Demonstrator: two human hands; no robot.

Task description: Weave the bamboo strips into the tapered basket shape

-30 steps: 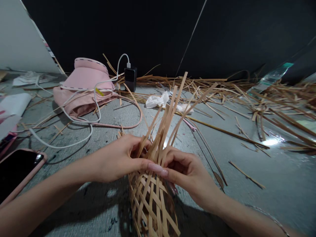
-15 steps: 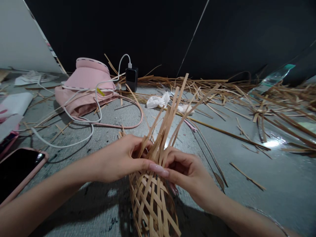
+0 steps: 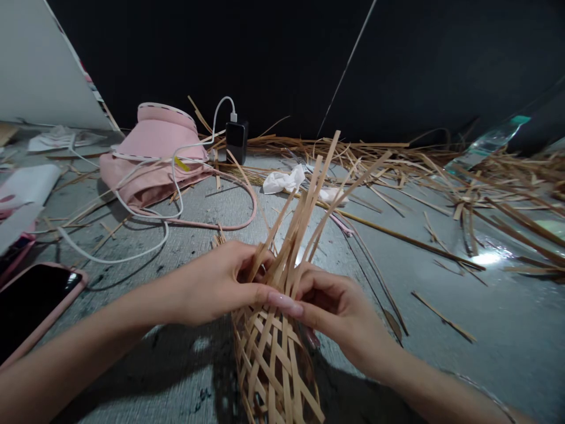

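A woven basket of flat tan strips (image 3: 276, 365) stands at the lower middle, its open lattice narrowing upward to a gathered neck. Loose strip ends (image 3: 304, 224) fan up and away from that neck. From the left, my left hand (image 3: 220, 282) closes round the gathered strips, thumb laid across the front. My right hand (image 3: 335, 312) grips the neck from the other side, its thumb tip meeting the left thumb. Fingers behind the strips are partly hidden.
A pink sun visor (image 3: 163, 141) lies at the back left beside a black power bank (image 3: 236, 141) with a white cable. A phone (image 3: 35, 300) rests at the left. Crumpled tissue (image 3: 282, 179), a plastic bottle (image 3: 489, 144) and many loose strips (image 3: 521, 218) lie across the table.
Both hands keep the same hold on the basket's neck. The whole view has shifted very slightly; nothing else visibly differs.
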